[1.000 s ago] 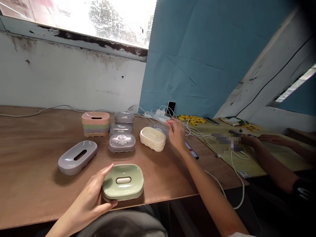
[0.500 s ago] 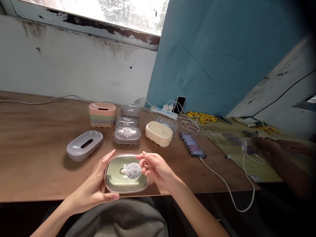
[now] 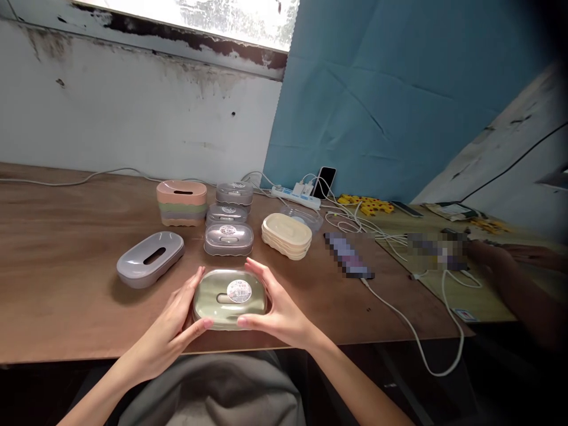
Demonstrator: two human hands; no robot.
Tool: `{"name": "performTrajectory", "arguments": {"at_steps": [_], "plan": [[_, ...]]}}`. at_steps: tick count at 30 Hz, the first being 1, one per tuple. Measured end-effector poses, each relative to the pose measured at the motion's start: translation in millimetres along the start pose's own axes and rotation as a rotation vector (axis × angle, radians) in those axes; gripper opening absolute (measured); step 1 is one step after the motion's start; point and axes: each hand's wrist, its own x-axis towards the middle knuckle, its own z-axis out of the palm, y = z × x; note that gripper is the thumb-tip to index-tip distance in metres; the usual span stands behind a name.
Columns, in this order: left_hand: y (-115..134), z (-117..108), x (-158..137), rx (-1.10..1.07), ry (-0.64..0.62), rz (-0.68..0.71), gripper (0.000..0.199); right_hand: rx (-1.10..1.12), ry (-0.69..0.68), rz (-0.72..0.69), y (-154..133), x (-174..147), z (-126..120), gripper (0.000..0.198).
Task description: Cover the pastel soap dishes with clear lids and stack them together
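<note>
From the head view, the soap box (image 3: 229,298) I hold is a green oval dish under a clear lid, with a round white sticker on top, just right of the slot that shows through the lid. It sits on the table (image 3: 66,236) at the near edge, in front of the grey lidded boxes (image 3: 229,239).

My left hand (image 3: 175,322) cups the box's left end: the fingers curve along the far-left rim and the thumb presses the near side. My right hand (image 3: 275,307) mirrors it on the right end, fingers arched over the far-right corner, thumb on the near edge. Both hands are half closed around the box, gripping it between them, forearms coming in from below.

The box lies flat, lid up, its long axis running left to right along the table's near edge.

Left of the box and a little farther back lies a grey tray (image 3: 151,258) with a slot, angled. Behind the box to the right sits a cream stack (image 3: 286,235), and behind to the left a pink-topped stack (image 3: 181,203). Far right of the box, another person's arm (image 3: 515,284) rests by cables.
</note>
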Motion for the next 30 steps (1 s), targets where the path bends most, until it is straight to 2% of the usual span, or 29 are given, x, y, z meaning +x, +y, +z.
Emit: {"name": "performTrajectory", "arguments": {"at_steps": [3,13,24,30], "plan": [[1.7,-0.2,1.0,0.037,0.005,-0.02,0.074,-0.167,-0.052,-0.001,1.5,-0.5,-0.7,0.101],[2.8,-1.0,0.5,0.062,0.008,-0.071,0.075,-0.263,-0.017,-0.048,7.8,2.8,2.5,0.087],[2.4,-4.4,-1.6,0.088,0.041,0.035,0.069,-0.283,-0.069,-0.095,10.1,1.4,-5.2,0.092],[2.9,-4.1,0.8,0.073,0.048,0.131,0.065,-0.393,-0.193,-0.099,7.7,0.7,-18.2,0.094]]}}
